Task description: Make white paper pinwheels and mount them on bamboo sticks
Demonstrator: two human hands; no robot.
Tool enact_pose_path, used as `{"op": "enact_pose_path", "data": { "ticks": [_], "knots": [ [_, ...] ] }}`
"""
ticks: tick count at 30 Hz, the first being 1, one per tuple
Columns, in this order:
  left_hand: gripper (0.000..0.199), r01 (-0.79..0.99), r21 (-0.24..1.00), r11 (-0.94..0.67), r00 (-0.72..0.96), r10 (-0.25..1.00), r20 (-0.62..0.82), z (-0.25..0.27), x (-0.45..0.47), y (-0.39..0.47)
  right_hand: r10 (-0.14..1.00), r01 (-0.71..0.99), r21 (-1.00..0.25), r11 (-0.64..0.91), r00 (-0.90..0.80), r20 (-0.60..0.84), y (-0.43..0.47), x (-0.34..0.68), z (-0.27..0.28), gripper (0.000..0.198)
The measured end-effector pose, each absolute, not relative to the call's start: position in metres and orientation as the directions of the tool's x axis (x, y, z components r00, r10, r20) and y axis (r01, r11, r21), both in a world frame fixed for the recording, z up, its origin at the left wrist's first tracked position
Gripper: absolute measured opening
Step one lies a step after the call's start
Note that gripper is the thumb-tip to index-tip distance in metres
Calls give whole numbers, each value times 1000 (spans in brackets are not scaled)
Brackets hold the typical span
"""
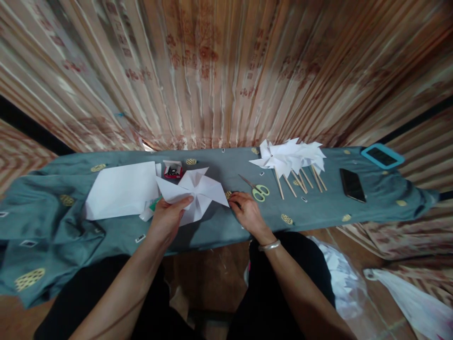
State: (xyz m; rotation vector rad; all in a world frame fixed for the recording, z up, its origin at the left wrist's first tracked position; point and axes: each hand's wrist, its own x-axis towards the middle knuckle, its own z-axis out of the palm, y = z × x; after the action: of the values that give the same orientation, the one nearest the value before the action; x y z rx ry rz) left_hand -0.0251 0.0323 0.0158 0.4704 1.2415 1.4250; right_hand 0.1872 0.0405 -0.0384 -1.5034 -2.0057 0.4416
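Holding 1 white paper pinwheel (200,187) above the table (226,165) with the left hand (165,216), thumb pressed on top near the centre, other fingers mostly hidden underneath, so a pinch. Right hand (248,214) has fingertips drawn close together, just beside the pinwheel's right tip; cannot tell if they touch it or grip something tiny.

Step looks like assembly: blades are folded in to the middle, no stick visible on this 1. Fastening at the centre looks not yet done, though the thumb covers part of that spot.

Next move probably calls for keeping the left pinch firm so the folds don't spring out, and the right fingertips coming in to the centre. If a fastener is needed, the small red box (173,169) with dark bits inside sits just beyond the left fingers; wooden sticks (279,183) lie farther out, right of the right fingers, under a cluster of pinwheels (288,157).

Scissors (254,188) are near the right fingers, on their outer side. Paper stack (120,191) is left of the left fingers. Phone (353,185) is well right of the right fingers.
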Motion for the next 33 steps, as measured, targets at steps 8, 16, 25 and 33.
{"op": "enact_pose_path", "data": {
  "ticks": [8, 16, 25, 33],
  "knots": [
    [34, -434, 886, 162, -232, 930, -284, 9, -24, 29, 930, 727, -584, 361, -233, 284, 34, 192, -41, 17],
    [31, -348, 923, 163, -220, 943, -249, 5, -20, 28, 946, 646, -698, 310, -137, 294, 31, 199, -42, 12],
    [41, -300, 937, 180, -175, 955, -240, 7, -9, 23, 968, 277, -937, 213, 71, 241, 16, 194, 2, 10],
    [38, -259, 946, 196, -116, 966, -232, 13, -1, 15, 890, 588, -695, 413, -98, 446, 0, 147, 19, 10]
  ]
}}
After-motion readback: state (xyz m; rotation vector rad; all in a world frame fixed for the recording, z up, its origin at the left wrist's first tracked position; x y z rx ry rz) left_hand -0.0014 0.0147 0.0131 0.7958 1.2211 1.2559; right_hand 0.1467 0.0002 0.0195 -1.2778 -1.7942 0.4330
